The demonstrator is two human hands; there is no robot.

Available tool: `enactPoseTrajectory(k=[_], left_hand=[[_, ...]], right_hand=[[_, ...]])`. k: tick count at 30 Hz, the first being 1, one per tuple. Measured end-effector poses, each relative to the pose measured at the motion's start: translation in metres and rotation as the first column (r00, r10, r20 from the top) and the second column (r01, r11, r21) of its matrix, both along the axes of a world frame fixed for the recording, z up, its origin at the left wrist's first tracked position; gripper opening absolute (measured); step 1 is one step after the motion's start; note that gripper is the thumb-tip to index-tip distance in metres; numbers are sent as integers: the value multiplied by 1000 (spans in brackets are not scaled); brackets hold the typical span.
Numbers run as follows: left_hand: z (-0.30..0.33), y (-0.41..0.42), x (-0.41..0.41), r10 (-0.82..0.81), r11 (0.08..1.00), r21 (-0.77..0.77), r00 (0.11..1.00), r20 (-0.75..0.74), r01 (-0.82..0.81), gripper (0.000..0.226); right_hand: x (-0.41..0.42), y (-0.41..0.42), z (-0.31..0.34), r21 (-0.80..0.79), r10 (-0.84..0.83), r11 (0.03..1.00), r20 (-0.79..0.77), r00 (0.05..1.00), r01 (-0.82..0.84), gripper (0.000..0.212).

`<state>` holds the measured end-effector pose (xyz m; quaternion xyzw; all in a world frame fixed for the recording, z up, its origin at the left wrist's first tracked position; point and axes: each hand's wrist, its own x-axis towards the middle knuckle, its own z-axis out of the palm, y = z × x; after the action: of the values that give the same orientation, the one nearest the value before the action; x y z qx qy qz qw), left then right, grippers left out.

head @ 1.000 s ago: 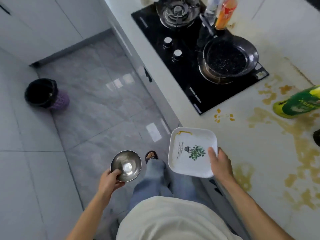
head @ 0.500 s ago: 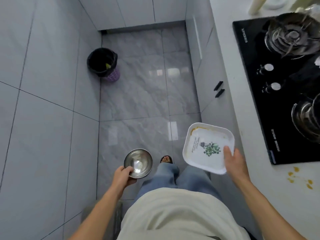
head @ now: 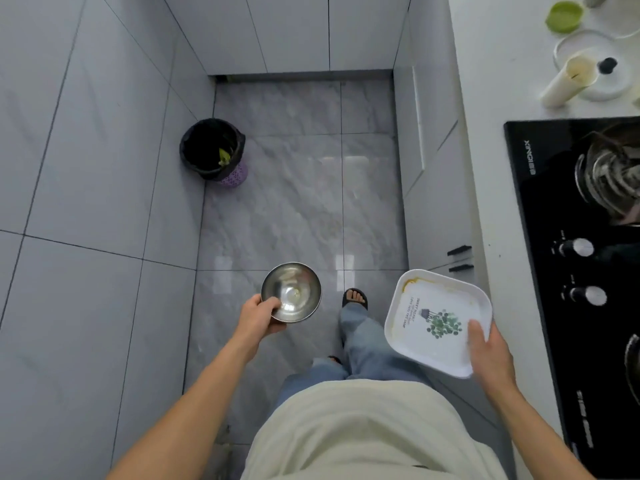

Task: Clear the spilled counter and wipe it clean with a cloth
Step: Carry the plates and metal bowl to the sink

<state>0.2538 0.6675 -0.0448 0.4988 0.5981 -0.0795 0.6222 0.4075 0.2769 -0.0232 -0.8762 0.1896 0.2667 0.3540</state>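
Observation:
My left hand [head: 259, 317] grips the near rim of a small steel bowl [head: 292, 292], held over the grey floor. A square white plate [head: 437, 320] with a green plant print and a yellow smear along its far rim is in my right hand [head: 488, 348], thumb on its inner face. The plate hangs just off the edge of the white counter [head: 491, 188], which runs along the right. No cloth is in view.
A black-lined bin [head: 212, 152] with a purple base stands on the floor ahead by the left wall. The black gas hob [head: 561, 306] lies on the counter at right. Farther along are a cream bottle [head: 568, 79], a glass lid and a green bowl [head: 563, 16]. White cabinets close the far end.
The view has swung left away from the spilled counter toward the floor and bin. Both hands still hold the bowl and plate, now carried forward along the aisle.

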Motion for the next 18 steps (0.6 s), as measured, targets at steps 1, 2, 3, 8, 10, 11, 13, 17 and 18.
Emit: enactPoseTrajectory(k=[1,2,3,8,10,11,13,17,18], left_hand=[[0,8,10,-6,1000,-2,1000,-10,6,9],[1,16,19,-13,1000,-4,1000,-21,13,10],[1,25,26,-14,1000,-1,999,-30,14,11],[3,72,46,53,999,9,996,-78,-53,9],[5,91,50,87,996,9,991,-98,-87,9],[5,100,51,106,994,14,988,-116,-105,8],[4,118,54,146,989,16,977,-154,-145,6],[-4,161,77,197,980,16,962,-188,-197,4],[-5,174,88,195,980,13,962,-191,-197,3]], right_hand=[[18,11,-1,-1,2,1000,-11,1000,-2,43],[36,24,-2,3,13,1000,-18,1000,-13,43],[53,39,-1,20,36,999,-15,999,-36,42],[137,120,11,149,100,983,51,994,-107,24],[168,155,12,161,112,979,70,991,-122,19],[182,171,13,162,114,979,77,990,-125,18],[209,202,11,176,110,977,84,990,-124,20],[262,261,7,181,116,975,87,989,-131,26],[274,274,6,175,111,977,83,990,-124,28]])
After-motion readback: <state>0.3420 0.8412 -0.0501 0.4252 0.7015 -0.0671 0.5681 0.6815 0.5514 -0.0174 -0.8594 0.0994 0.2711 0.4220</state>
